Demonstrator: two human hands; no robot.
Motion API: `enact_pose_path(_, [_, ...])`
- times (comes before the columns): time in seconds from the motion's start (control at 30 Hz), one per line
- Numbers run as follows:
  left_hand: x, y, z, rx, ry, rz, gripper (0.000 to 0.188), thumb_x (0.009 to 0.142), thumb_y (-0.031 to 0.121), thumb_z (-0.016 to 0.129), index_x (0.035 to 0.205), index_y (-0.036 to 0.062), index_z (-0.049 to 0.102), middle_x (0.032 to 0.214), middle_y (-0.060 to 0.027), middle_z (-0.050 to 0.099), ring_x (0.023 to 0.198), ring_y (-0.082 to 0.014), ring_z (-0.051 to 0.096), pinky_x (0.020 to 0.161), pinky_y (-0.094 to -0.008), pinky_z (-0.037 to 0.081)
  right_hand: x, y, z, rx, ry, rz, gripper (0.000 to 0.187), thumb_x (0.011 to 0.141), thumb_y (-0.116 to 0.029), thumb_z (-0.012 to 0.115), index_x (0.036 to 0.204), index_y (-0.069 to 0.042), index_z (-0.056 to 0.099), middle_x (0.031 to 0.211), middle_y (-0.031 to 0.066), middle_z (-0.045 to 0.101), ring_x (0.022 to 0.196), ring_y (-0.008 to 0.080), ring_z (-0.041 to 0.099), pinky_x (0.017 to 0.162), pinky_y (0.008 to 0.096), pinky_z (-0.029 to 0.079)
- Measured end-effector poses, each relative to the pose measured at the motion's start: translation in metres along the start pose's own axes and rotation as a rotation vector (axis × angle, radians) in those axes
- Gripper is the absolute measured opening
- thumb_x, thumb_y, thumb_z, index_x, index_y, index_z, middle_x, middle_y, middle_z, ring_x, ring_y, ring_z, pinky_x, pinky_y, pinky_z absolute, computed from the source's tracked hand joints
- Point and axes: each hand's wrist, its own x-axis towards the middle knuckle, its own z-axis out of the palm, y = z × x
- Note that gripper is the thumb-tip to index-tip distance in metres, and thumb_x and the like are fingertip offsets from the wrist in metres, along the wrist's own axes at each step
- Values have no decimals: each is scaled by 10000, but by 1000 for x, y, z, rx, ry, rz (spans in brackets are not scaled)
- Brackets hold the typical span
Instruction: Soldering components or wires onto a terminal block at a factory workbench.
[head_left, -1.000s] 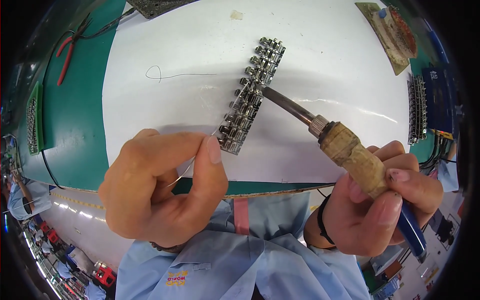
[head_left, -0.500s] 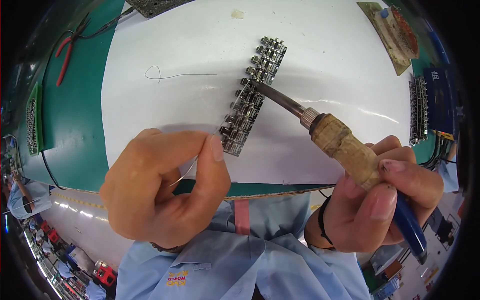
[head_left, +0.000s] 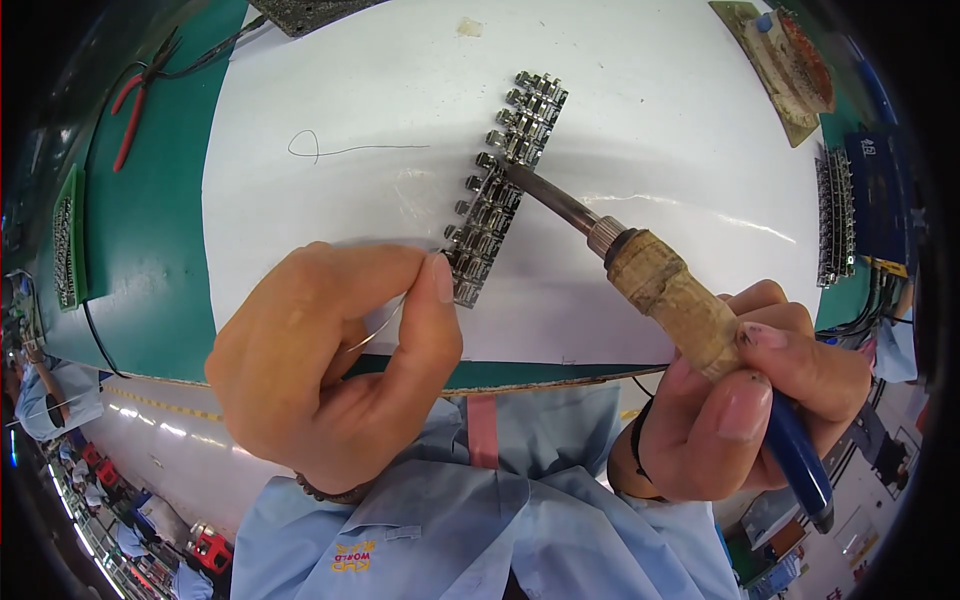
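A strip of small circuit boards (head_left: 497, 205) with metal parts lies slanted on the white sheet (head_left: 330, 215). My right hand (head_left: 755, 400) grips a soldering iron (head_left: 665, 290) with a blue handle end and a tan wrapping. The iron's dark tip meets the strip a little above its middle. Pinched between thumb and forefinger of my left hand (head_left: 335, 350) is a thin solder wire (head_left: 378, 330). It comes out of the palm, and its front end runs up along the strip toward the iron's tip. The left fingertips are beside the strip's near end.
A thin loose wire (head_left: 365, 149) lies left of the strip. Red-handled pliers (head_left: 130, 125) and a green board (head_left: 68, 240) rest on the green mat (head_left: 150, 240). At the right are a worn stand with a sponge-like block (head_left: 795, 65), more board strips (head_left: 836, 220) and a blue box (head_left: 880, 200).
The soldering iron and my right hand have shifted slightly left. The strip has moved a little up and left. My left fingertips are slightly higher and closer to the strip.
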Motion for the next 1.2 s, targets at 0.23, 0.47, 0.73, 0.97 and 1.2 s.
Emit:
enact_pose_path(0.23, [0, 0, -4, -10, 50, 1, 132, 747, -76, 691, 790, -14, 583, 600, 35, 466, 520, -1, 235, 462, -169, 148, 2, -3, 1, -11, -31, 6, 146, 832, -119, 521, 904, 5, 495, 579, 49, 497, 423, 84, 425, 522, 271, 368])
enact_pose_path(0.47, [2, 2, -5, 0, 43, 9, 132, 753, -72, 687, 793, -10, 578, 600, 37, 458, 521, 0, 230, 465, -170, 153, -5, 4, -2, 7, 35, -99, 174, 879, -154, 478, 965, -3, 473, 584, 48, 494, 478, 92, 438, 520, 270, 363])
enact_pose_path(0.73, [1, 1, -3, -14, 14, -17, 133, 753, -69, 687, 784, -8, 572, 597, 42, 447, 523, 0, 233, 469, -174, 145, -2, 6, -8, 38, -18, -47, 175, 861, -155, 492, 941, 0, 474, 603, 53, 480, 489, 99, 423, 531, 276, 348])
enact_pose_path(0.97, [1, 0, -3, 5, -12, -6, 135, 750, -69, 691, 776, -9, 572, 599, 38, 450, 515, 1, 231, 462, -174, 142, 2, 8, -11, 68, -73, 1, 178, 843, -155, 506, 917, 4, 476, 623, 57, 465, 501, 105, 408, 542, 282, 334])
enact_pose_path(1.2, [2, 1, -3, 13, -22, -22, 134, 748, -67, 693, 768, -7, 575, 600, 39, 456, 504, 2, 229, 459, -178, 136, 0, 6, 5, 98, 77, 25, 181, 823, -152, 518, 885, 15, 485, 673, 57, 471, 499, 110, 383, 548, 299, 308])
